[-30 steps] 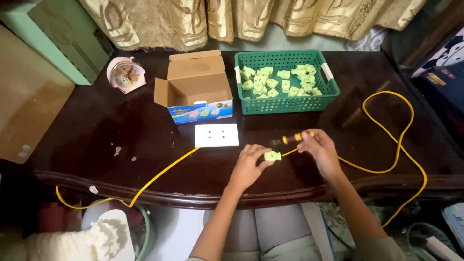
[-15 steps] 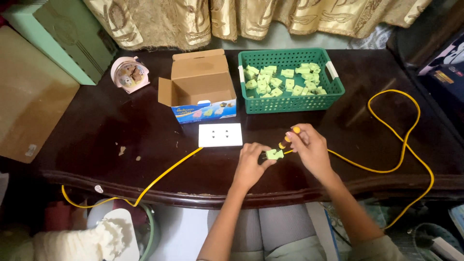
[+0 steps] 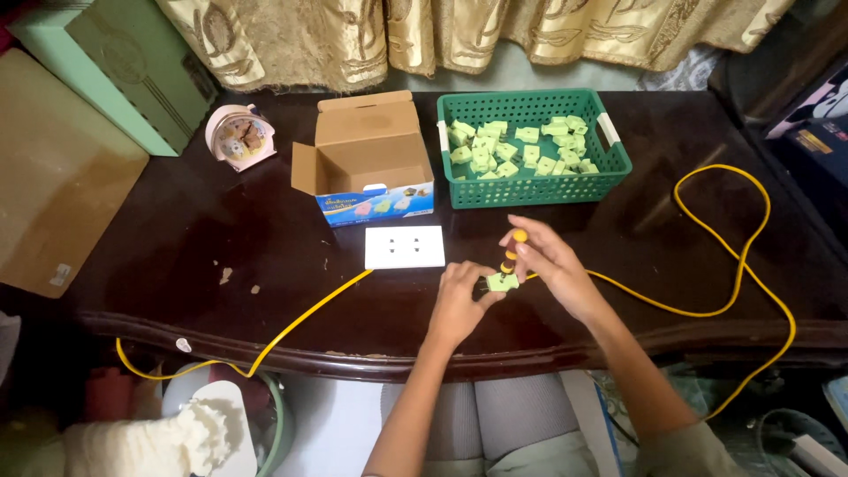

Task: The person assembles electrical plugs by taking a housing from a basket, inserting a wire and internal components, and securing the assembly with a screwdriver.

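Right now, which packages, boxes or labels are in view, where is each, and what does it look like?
Open cardboard box: table centre, left of the green basket; brown inside, blue printed front with pastel pictures.
Flat brown carton: far left; small white label near its lower edge.
Pale green box: upper left corner, tilted, with a darker panel.
No screens visible.

The right hand now tips the little yellow-and-black screwdriver up almost vertical, tip down into the green plug piece; a second ago it lay nearly flat. Left hand shifts slightly closer.
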